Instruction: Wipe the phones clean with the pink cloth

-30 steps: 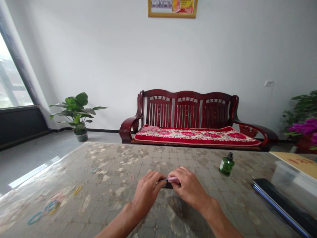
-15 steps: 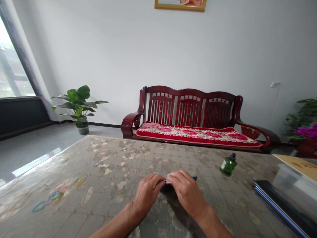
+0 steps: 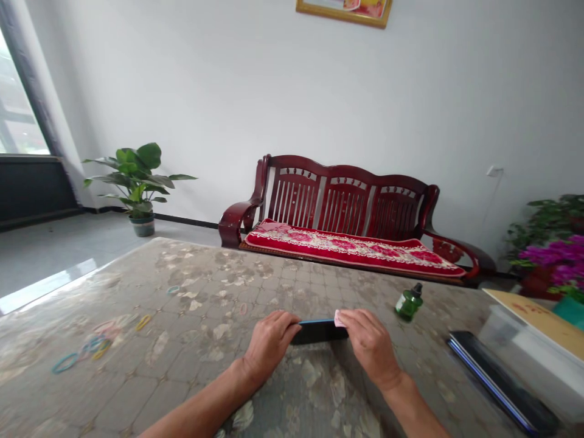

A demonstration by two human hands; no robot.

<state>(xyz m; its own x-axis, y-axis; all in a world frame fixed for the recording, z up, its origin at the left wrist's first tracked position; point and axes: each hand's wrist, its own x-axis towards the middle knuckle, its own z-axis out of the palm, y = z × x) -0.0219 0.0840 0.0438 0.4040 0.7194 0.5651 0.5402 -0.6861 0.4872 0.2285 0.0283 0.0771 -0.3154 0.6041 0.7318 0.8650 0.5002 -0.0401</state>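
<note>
My left hand (image 3: pixel 270 342) grips the left end of a dark phone (image 3: pixel 318 331) with a blue edge, held on its side just above the patterned table (image 3: pixel 182 340). My right hand (image 3: pixel 370 343) is at the phone's right end, fingers pinched on a small pink piece (image 3: pixel 338 318) pressed against the phone's top edge. Both hands are closed. The phone's right end is hidden behind my right fingers.
A small green bottle (image 3: pixel 408 302) stands to the right of my hands. A second dark phone or tablet (image 3: pixel 497 380) and a clear plastic box (image 3: pixel 533 347) lie at the right edge. Several coloured rubber bands (image 3: pixel 93 347) are scattered at the left. A wooden bench (image 3: pixel 347 225) stands beyond the table.
My hands have moved apart along the phone, so more of its dark body shows between them. The right hand with the pink piece slid to the right end. The camera tilted and shifted slightly.
</note>
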